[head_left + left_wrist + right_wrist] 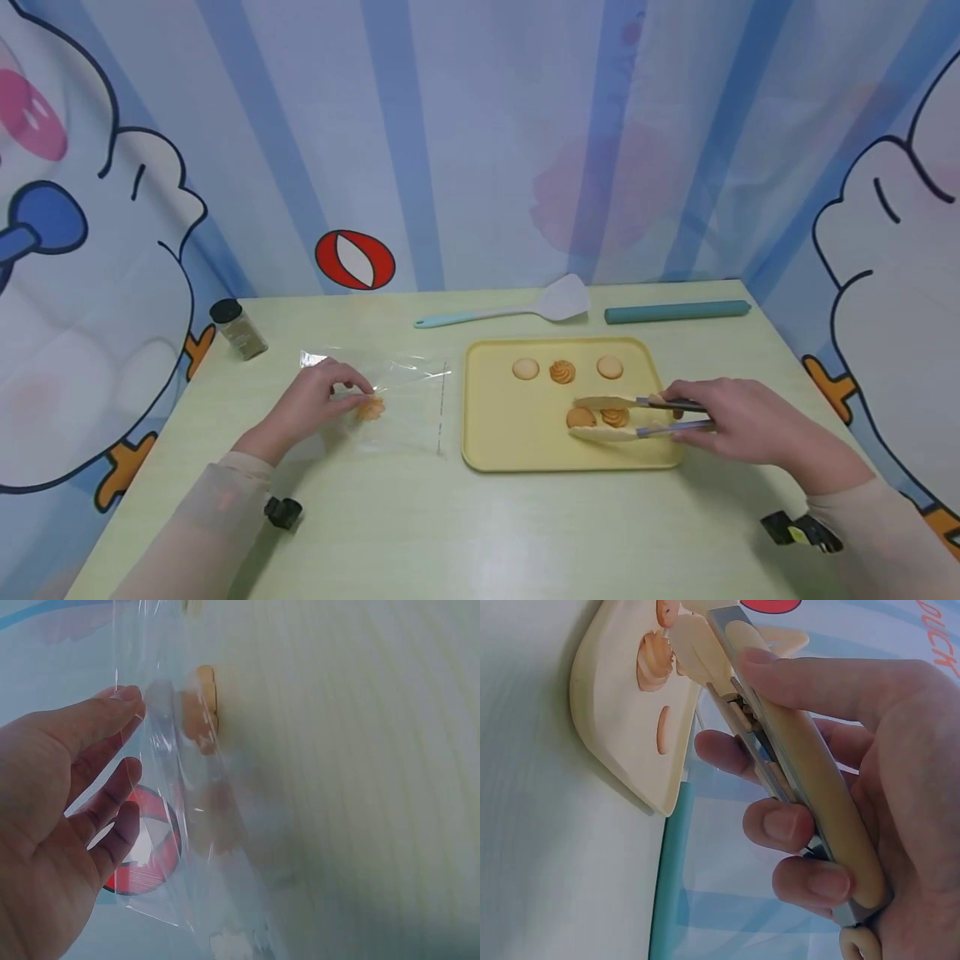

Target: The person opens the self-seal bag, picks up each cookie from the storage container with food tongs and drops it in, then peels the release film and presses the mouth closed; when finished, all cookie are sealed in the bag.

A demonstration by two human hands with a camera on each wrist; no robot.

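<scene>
My left hand (pixel 318 400) pinches the edge of a clear plastic bag (pixel 408 417) between thumb and forefinger; the other fingers are loosely bent. A flower-shaped cookie (pixel 371 407) lies within the bag, close to the fingertips. In my right hand (pixel 750 421) is a pair of tongs (pixel 603 434), gripped by its handles with the cream tips spread over a yellow tray (pixel 517 446). Between those tips sit a round cookie (pixel 581 417) and a swirled cookie (pixel 615 417); whether the tips touch them I cannot tell. Behind them another swirled cookie (pixel 562 372) lies between two pale round cookies (pixel 526 368).
A spatula (pixel 562 298) with a pale blue handle lies behind the tray, and a teal rolling pin (pixel 675 312) is to its right. At the far left a black-capped jar (pixel 240 330) is tilted in view. A printed curtain (pixel 480 150) hangs behind the table.
</scene>
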